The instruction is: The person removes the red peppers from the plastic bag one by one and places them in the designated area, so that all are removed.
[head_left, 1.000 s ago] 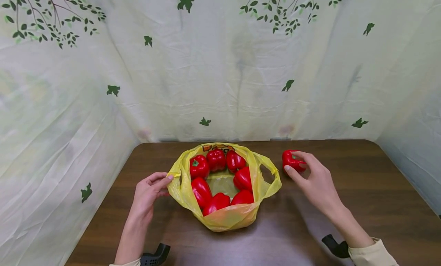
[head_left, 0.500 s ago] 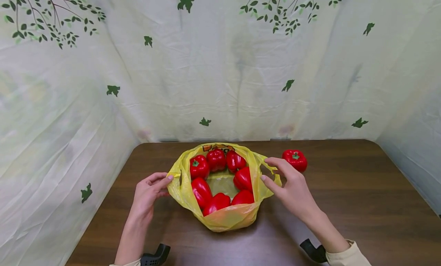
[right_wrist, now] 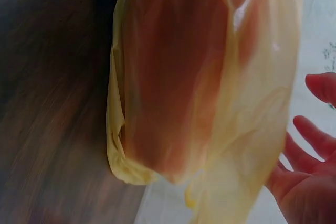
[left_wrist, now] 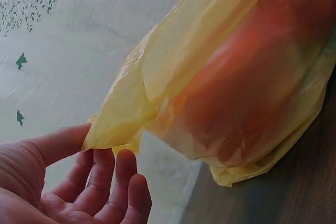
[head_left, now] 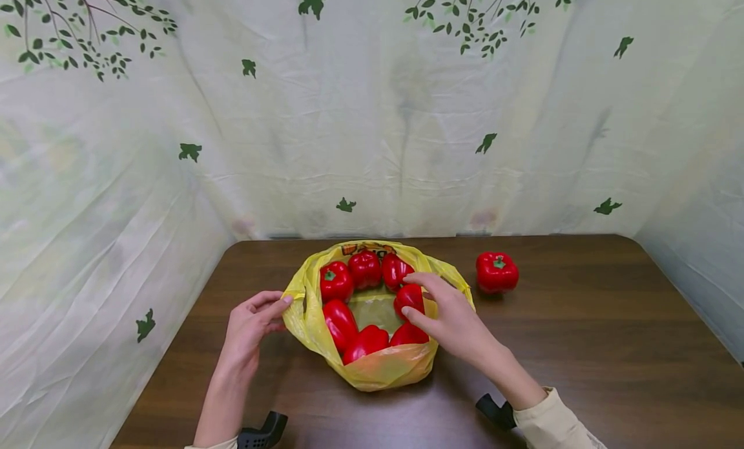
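Note:
A yellow plastic bag [head_left: 401,371] stands on the table with its mouth spread wide, holding several red bell peppers [head_left: 340,323] in a ring. My left hand [head_left: 250,326] pinches the bag's left handle between thumb and fingers; the left wrist view shows the pinched plastic [left_wrist: 123,124] stretched toward the hand. Over the bag's right rim reaches my right hand [head_left: 456,320], its thumb and fingers apart above a bell pepper [head_left: 409,299] at the right inside. In the right wrist view the fingers of that hand [right_wrist: 315,177] are spread, beside the bag's side.
One more red bell pepper [head_left: 496,272] sits upright on the brown wooden table [head_left: 593,333], right of the bag. Behind the table hangs a pale curtain [head_left: 372,126] with leaf prints, which also runs down both sides.
My right hand has left the lone bell pepper on the table, which stays there, and moved left past the right handle to over the bag's mouth. My left hand keeps its pinch.

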The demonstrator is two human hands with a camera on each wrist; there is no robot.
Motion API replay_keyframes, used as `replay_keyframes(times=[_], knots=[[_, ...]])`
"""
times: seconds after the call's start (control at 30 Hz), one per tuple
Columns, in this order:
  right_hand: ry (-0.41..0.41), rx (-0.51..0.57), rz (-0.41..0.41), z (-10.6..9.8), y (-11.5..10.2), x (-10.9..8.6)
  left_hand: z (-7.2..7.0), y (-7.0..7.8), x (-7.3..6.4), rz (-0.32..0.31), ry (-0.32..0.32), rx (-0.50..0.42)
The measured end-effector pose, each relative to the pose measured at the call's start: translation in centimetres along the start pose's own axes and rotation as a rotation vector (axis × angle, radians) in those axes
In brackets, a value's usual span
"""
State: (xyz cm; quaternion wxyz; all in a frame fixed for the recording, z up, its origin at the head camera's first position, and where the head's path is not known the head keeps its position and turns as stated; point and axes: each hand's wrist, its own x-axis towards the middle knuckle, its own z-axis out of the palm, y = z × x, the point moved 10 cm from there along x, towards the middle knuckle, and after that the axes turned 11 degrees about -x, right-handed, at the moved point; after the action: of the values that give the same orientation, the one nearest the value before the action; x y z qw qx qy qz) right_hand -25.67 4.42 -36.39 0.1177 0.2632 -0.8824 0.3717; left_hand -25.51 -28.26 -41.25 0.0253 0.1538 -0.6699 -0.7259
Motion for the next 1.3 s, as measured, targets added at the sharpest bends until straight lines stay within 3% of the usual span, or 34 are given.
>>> replay_keyframes(times=[0.27,0.57,0.8,1.3], knots=[[-0.076,-0.101,0.040,1.8,0.8,1.3,0.1,0.1,0.0,0.013,-0.010,-0.009],[-0.143,-0.219,0.162,2.2,3.0,1.7,0.2,0.2,0.1,0.023,-0.012,-0.008],[-0.209,-0.297,0.142,2.5,3.5,2.2,0.1,0.1,0.1,0.018,-0.012,-0.006],[-0.298,-0.320,0.079,3.4,4.9,3.1,0.0,0.0,0.2,0.020,-0.008,-0.002]])
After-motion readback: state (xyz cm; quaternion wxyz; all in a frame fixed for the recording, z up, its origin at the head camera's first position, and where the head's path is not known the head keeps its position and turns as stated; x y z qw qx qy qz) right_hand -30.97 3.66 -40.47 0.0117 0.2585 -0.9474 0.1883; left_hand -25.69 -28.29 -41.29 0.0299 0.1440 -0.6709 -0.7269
